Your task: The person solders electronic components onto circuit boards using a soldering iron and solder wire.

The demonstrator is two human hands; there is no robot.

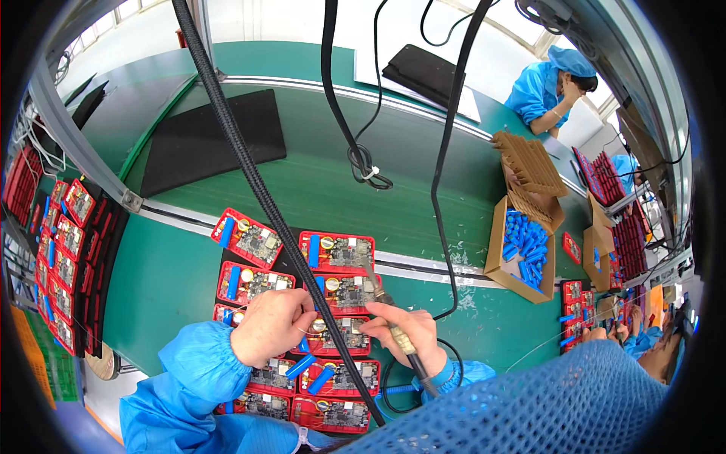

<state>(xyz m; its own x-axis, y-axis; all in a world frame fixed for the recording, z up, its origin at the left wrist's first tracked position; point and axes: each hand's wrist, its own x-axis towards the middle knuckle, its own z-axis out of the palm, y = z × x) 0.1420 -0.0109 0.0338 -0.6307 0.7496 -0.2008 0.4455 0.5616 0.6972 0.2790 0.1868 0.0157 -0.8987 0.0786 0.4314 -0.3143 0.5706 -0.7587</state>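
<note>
My right hand (pixel 412 333) grips a soldering iron (pixel 399 333) by its handle, the metal tip pointing up and away over the red-cased circuit boards. My left hand (pixel 272 325) is closed in a pinch above a board (pixel 344 337) in the middle of the group; what its fingertips hold is too small to make out. Several such boards lie in two columns, each in a red tray with a round coin cell. Blue cylindrical cells sit on many of them; one cell (pixel 301 367) lies slantwise below my left hand. A black braided cable (pixel 261 185) crosses in front and hides part of the boards.
A cardboard box (pixel 495 261) of blue cells stands at the right, with cardboard dividers (pixel 533 163) behind. Stacked boards (pixel 68 234) fill the left side. Black cables (pixel 439 181) hang over the green bench. White scraps (pixel 461 280) litter it. A co-worker (pixel 548 91) sits far right.
</note>
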